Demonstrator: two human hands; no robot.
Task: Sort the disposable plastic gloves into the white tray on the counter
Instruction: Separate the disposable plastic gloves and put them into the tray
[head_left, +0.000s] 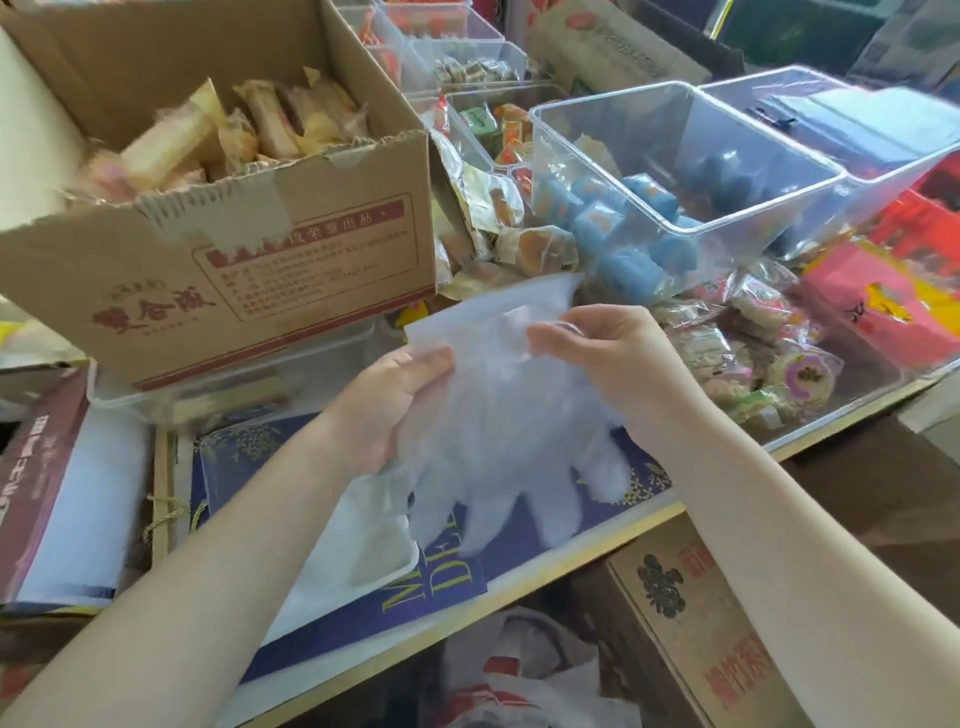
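both hands up over the counter (597, 540), left hand (387, 410) and right hand (608, 353) each with a closed pinch grip on the cuff of the plastic glove (498, 431), fingers dangling above the white tray (358, 545). it looks feather-light, limp and slippery, so the cuff edge seems the best hold.

The counter (613, 538) carries a blue printed sheet (524, 535), a white tray (332, 582) and snack bins (675, 156).

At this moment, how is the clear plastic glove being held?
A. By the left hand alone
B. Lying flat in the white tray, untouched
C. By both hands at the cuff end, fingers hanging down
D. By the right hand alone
C: the left hand and right hand each pinch the cuff end of the glove, whose fingers dangle toward the white tray.
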